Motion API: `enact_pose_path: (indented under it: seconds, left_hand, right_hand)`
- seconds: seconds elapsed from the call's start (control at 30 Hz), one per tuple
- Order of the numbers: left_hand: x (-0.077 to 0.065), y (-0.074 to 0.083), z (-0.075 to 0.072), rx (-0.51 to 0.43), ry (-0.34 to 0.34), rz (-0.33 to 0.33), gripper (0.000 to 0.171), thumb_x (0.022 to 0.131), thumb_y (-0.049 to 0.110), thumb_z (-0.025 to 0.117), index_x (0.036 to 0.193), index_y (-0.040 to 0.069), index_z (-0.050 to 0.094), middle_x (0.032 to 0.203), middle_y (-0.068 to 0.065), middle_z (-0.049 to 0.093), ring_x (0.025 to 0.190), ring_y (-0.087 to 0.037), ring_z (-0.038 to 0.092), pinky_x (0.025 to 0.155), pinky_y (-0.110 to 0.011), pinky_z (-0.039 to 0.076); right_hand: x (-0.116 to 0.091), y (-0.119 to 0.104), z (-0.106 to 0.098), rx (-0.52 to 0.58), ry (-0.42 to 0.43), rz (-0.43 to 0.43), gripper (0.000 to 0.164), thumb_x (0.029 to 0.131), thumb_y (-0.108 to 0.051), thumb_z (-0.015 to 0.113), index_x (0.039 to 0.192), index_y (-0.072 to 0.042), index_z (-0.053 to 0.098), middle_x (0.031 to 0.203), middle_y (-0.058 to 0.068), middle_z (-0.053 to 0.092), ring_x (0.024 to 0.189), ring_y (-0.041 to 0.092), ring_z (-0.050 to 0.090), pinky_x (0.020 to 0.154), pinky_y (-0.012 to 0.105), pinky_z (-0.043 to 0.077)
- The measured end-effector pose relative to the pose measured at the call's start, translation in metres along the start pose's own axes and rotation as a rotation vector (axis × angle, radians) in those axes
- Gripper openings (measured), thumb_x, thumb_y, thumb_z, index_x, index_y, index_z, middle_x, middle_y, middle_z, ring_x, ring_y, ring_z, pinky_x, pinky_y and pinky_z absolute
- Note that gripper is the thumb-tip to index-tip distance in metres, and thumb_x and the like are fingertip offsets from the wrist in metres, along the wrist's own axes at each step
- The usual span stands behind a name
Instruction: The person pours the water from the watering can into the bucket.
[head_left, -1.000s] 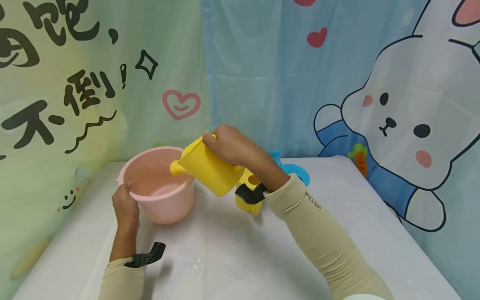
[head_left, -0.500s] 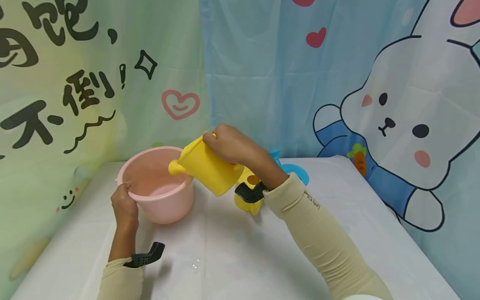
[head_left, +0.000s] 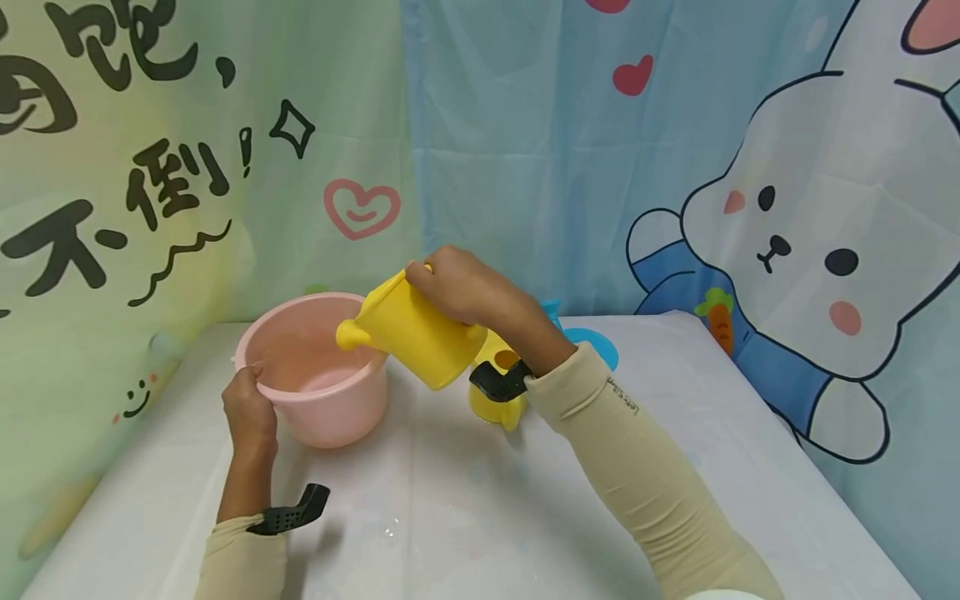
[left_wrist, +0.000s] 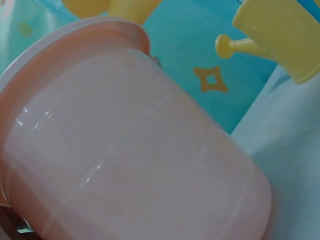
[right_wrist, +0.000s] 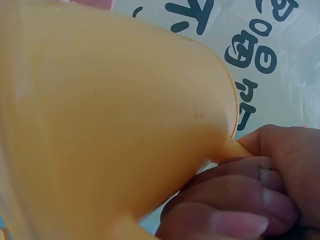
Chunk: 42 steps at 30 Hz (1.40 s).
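Note:
A pink bucket [head_left: 330,417] stands at the left of the white table, tipped slightly toward the person. My left hand [head_left: 251,417] grips its near left rim, thumb over the edge; the left wrist view is filled by the bucket's side wall [left_wrist: 130,135]. My right hand [head_left: 461,287] holds a yellow watering can [head_left: 420,333] by its handle, fingers curled round it in the right wrist view, where the can's body [right_wrist: 115,115] looms large. The can is tilted left, and its spout head [head_left: 352,335] overlaps the bucket's right rim in the head view.
Behind the right wrist stands a second yellow item [head_left: 498,410] with a round opening, partly hidden. A blue item [head_left: 592,342] lies farther back, also partly covered by the forearm. Small wet drops [head_left: 392,527] dot the white table [head_left: 465,517]. A printed curtain [head_left: 495,167] hangs behind.
The right hand and the watering can have risen very slightly. The left hand and the bucket hold the same position.

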<state>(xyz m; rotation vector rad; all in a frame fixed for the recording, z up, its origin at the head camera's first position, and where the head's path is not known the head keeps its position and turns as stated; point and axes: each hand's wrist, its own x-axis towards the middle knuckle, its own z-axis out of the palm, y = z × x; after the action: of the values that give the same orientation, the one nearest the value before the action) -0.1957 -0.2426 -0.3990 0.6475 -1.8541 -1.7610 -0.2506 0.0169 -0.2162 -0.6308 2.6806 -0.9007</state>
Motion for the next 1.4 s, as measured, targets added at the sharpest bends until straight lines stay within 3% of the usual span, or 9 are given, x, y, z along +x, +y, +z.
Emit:
enact_pose_path:
  seconds: [0.33, 0.6, 0.83, 1.07, 1.4]
  left_hand:
    - [0.0004, -0.0011, 0.0004, 0.026, -0.002, 0.007, 0.058, 0.100, 0.032, 0.024, 0.140, -0.003, 0.047, 0.136, -0.016, 0.051, 0.114, -0.028, 0.046, 0.094, -0.030, 0.037]
    - [0.0008, 0.0002, 0.0000, 0.014, -0.013, -0.001, 0.059, 0.100, 0.032, 0.023, 0.144, -0.002, 0.042, 0.146, -0.013, 0.045, 0.125, -0.028, 0.044, 0.104, -0.036, 0.033]
    - [0.0009, -0.0002, -0.0009, 0.015, 0.007, 0.025, 0.058, 0.100, 0.031, 0.025, 0.135, -0.007, 0.051, 0.131, -0.019, 0.053, 0.111, -0.029, 0.046, 0.092, -0.029, 0.036]
    - [-0.0006, 0.0001, 0.0004, 0.005, -0.004, 0.004, 0.059, 0.099, 0.032, 0.026, 0.142, -0.004, 0.044, 0.144, -0.015, 0.046, 0.125, -0.030, 0.044, 0.102, -0.034, 0.033]
    - [0.0021, 0.0006, -0.0001, -0.002, 0.012, 0.016, 0.057, 0.099, 0.030, 0.029, 0.138, -0.007, 0.048, 0.145, -0.013, 0.046, 0.129, -0.031, 0.044, 0.106, -0.035, 0.031]
  right_hand:
    - [0.0015, -0.0030, -0.0016, -0.013, -0.011, 0.005, 0.042, 0.102, -0.034, 0.034, 0.089, -0.002, 0.058, 0.076, 0.011, 0.056, 0.061, 0.021, 0.053, 0.057, 0.030, 0.045]
    - [0.0010, -0.0046, -0.0020, -0.006, -0.006, 0.012, 0.041, 0.101, -0.033, 0.035, 0.087, -0.002, 0.058, 0.074, 0.010, 0.055, 0.058, 0.020, 0.051, 0.053, 0.029, 0.043]
    - [0.0022, -0.0053, -0.0021, -0.014, -0.007, 0.020, 0.042, 0.102, -0.034, 0.035, 0.088, -0.002, 0.058, 0.074, 0.010, 0.054, 0.058, 0.020, 0.050, 0.053, 0.028, 0.043]
    - [0.0028, -0.0061, -0.0032, -0.006, -0.021, 0.032, 0.039, 0.100, -0.033, 0.036, 0.089, -0.003, 0.059, 0.076, 0.011, 0.056, 0.061, 0.021, 0.053, 0.054, 0.029, 0.044]
    - [0.0017, -0.0099, -0.0037, -0.032, -0.017, 0.024, 0.039, 0.099, -0.032, 0.036, 0.088, -0.002, 0.057, 0.073, 0.009, 0.053, 0.058, 0.019, 0.049, 0.051, 0.028, 0.041]
